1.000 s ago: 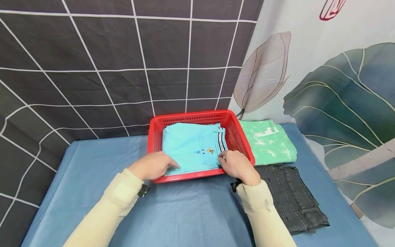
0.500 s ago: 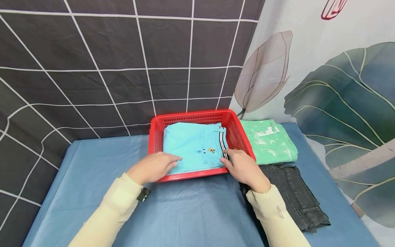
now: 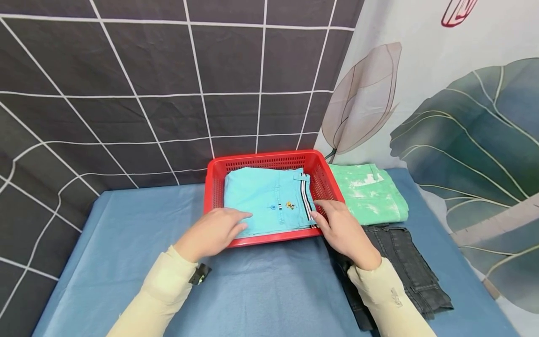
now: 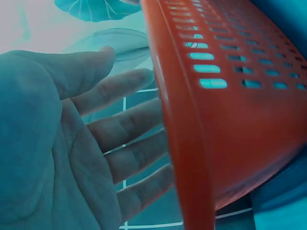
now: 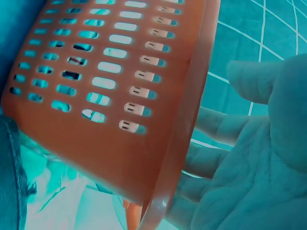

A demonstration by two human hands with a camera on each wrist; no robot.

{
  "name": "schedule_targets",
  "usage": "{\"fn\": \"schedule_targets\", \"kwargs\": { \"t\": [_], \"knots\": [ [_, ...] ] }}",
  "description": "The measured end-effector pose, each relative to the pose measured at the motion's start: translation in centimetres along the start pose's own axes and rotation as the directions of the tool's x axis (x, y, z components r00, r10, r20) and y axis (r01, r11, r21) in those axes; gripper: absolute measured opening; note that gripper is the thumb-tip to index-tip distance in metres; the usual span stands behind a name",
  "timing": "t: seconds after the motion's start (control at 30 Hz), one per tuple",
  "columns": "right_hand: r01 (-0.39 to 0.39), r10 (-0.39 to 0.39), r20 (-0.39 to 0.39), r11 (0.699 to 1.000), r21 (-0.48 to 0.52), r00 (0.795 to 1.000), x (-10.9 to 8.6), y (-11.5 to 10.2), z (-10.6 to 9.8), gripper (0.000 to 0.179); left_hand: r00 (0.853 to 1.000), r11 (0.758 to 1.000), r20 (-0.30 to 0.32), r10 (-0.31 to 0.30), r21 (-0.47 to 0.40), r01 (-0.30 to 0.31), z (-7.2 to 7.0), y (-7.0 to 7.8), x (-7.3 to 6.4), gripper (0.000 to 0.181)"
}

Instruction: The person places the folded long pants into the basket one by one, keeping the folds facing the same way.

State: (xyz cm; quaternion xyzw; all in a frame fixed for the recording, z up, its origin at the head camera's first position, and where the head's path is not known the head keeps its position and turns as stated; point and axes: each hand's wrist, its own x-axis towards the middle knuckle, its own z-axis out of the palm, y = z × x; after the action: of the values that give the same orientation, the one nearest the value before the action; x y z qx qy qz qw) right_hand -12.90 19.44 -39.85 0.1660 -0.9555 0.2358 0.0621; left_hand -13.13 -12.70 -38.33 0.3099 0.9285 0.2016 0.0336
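Observation:
A folded light-blue garment [image 3: 263,199] with a black-and-white striped band, a button and a small emblem lies inside the red plastic basket [image 3: 257,241]. My left hand [image 3: 212,234] reaches over the basket's front left corner, its fingertips above the garment's near left part. Over the front right corner is my right hand [image 3: 348,236], thumb close to the striped band. Each wrist view shows relaxed, spread fingers beyond the rim of the slotted basket, with nothing gripped by the left hand [image 4: 96,134] or the right hand [image 5: 244,153].
Right of the basket lies a folded green and white cloth item [image 3: 372,196]. Nearer the front, folded black jeans [image 3: 414,271] lie partly under my right forearm. A blue sheet [image 3: 261,290] covers the surface, and a dark checked curtain [image 3: 168,84] hangs behind.
My right hand has let go of the garment's striped edge, with its fingers spreading and shifting right. The left hand's fingers have lifted slightly from the garment's near left corner.

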Motion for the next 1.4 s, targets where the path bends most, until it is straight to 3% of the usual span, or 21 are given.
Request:
{"fn": "schedule_targets", "kwargs": {
  "t": [0.37, 0.53, 0.73, 0.87, 1.1, 1.4],
  "knots": [
    [0.056, -0.055, -0.117, 0.998, -0.002, 0.992, -1.0, 0.8, -0.6, 0.038, 0.994, 0.999, -0.107, -0.015, -0.036, 0.011, 0.6, 2.2, -0.9, 0.037],
    [0.060, -0.059, -0.134, 0.998, -0.002, 0.989, -1.4, 1.1, -0.7, 0.039, 0.990, 0.998, -0.138, -0.027, -0.068, 0.018, 1.0, 3.1, -1.2, 0.037],
    [0.046, -0.046, -0.177, 0.999, -0.006, 0.983, -2.0, 1.6, -1.3, 0.042, 0.975, 0.997, -0.220, -0.012, -0.082, -0.007, 1.9, 4.2, -1.4, 0.037],
    [0.026, -0.028, -0.188, 1.000, -0.013, 0.982, -2.5, 1.9, -1.8, 0.049, 0.964, 0.996, -0.266, 0.012, -0.084, -0.036, 2.4, 4.9, -1.4, 0.036],
    [-0.014, 0.013, -0.190, 1.000, -0.004, 0.982, -3.4, 2.7, -2.4, 0.060, 0.956, 0.988, -0.290, 0.052, -0.122, -0.090, 3.2, 6.1, -1.5, 0.033],
    [-0.096, 0.094, -0.166, 0.995, -0.003, 0.982, -4.3, 3.7, -3.1, 0.063, 0.926, 0.970, -0.356, 0.127, -0.151, -0.191, 4.1, 7.5, -1.4, 0.028]
  ]
}}
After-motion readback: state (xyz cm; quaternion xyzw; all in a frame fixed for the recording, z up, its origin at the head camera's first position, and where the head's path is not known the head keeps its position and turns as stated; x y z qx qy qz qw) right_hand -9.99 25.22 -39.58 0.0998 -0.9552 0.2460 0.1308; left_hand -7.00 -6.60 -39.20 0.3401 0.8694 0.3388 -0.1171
